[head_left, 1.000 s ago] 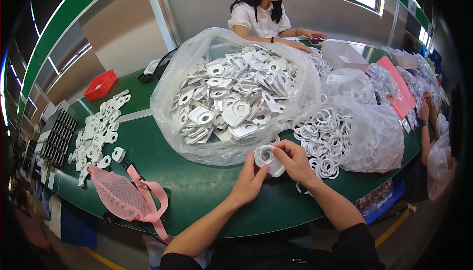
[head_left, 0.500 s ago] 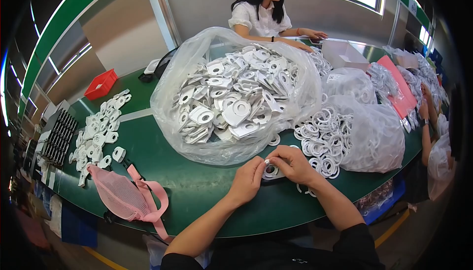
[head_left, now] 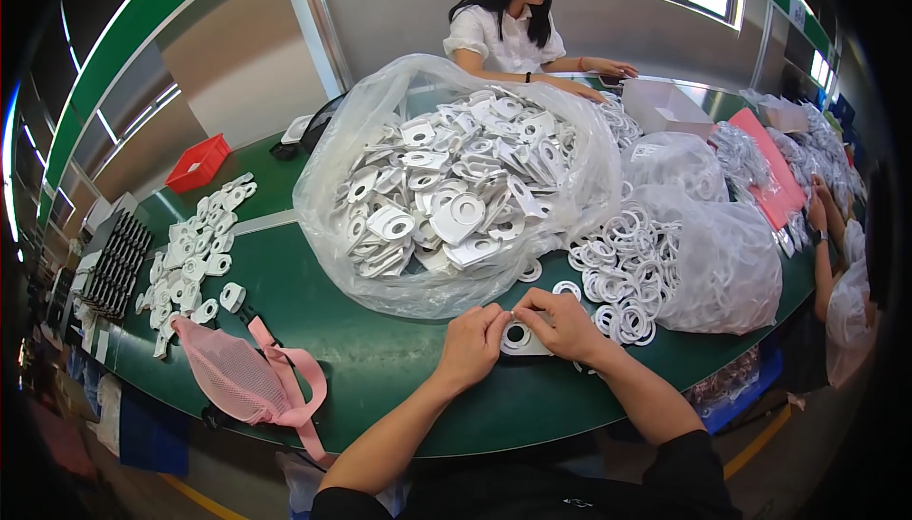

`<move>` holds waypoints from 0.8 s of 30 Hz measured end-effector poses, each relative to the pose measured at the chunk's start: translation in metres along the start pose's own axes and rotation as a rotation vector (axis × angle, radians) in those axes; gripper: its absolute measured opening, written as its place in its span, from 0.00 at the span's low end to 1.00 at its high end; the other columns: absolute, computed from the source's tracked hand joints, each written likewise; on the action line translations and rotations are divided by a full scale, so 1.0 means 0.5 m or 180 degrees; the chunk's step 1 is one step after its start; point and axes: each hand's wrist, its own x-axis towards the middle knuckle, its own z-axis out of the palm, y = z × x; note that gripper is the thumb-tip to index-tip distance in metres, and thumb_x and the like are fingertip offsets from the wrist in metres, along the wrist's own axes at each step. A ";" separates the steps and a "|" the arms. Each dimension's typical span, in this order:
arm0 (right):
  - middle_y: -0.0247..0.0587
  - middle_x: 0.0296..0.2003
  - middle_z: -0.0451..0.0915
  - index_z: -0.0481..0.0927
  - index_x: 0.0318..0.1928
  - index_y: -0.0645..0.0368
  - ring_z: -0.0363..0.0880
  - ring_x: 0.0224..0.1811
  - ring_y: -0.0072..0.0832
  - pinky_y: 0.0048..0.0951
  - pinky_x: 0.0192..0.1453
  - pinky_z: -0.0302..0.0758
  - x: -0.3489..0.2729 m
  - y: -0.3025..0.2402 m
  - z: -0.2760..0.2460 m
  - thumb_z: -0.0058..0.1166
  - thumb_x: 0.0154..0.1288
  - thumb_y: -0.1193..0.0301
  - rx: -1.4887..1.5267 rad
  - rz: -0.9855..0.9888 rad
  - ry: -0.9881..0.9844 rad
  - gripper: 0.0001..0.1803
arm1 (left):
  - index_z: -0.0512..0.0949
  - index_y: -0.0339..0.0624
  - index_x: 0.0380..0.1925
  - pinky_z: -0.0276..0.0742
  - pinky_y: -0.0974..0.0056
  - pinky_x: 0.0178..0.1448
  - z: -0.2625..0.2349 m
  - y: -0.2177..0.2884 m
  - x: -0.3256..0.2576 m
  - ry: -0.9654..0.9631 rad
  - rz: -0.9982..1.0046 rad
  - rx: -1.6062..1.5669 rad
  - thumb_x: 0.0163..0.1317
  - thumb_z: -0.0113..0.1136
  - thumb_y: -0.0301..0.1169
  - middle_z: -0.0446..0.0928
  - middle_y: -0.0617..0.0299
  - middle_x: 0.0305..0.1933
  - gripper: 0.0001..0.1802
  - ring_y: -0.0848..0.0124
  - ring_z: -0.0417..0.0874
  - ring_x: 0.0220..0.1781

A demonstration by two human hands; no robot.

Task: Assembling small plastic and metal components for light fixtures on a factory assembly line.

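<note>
In front of me, over the near part of the table, a flat white plastic piece (head_left: 530,345) with a round, dark-centred hole is held between both hands. My left hand (head_left: 472,341) pinches its left edge with thumb and fingers. On the other side, my right hand (head_left: 560,326) is closed on it, thumb and forefinger meeting at the top of the hole. Whether a small ring sits in the hole is hard to make out. Just beyond my right hand lies a loose white ring (head_left: 567,288), beside a heap of white rings (head_left: 617,268).
A large clear bag (head_left: 318,226) of white plates (head_left: 446,178) fills the middle of the green table (head_left: 380,359). Left are a pink mesh bag (head_left: 228,373), scattered white parts (head_left: 195,254) and a red tray (head_left: 198,163). Another bag (head_left: 731,264) stands right; a person (head_left: 503,36) sits opposite.
The piece in my hands has turned so its flat face and hole show more fully. My right hand has shifted slightly, uncovering the loose ring behind it.
</note>
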 end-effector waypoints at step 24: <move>0.38 0.36 0.82 0.77 0.51 0.61 0.78 0.35 0.21 0.22 0.40 0.73 0.006 -0.005 -0.038 0.59 0.56 0.72 0.0572 0.0436 0.0207 0.20 | 0.67 0.38 0.55 0.73 0.68 0.39 -0.024 -0.004 0.010 -0.0502 -0.0271 -0.1713 0.58 0.58 0.28 0.78 0.58 0.36 0.24 0.74 0.77 0.32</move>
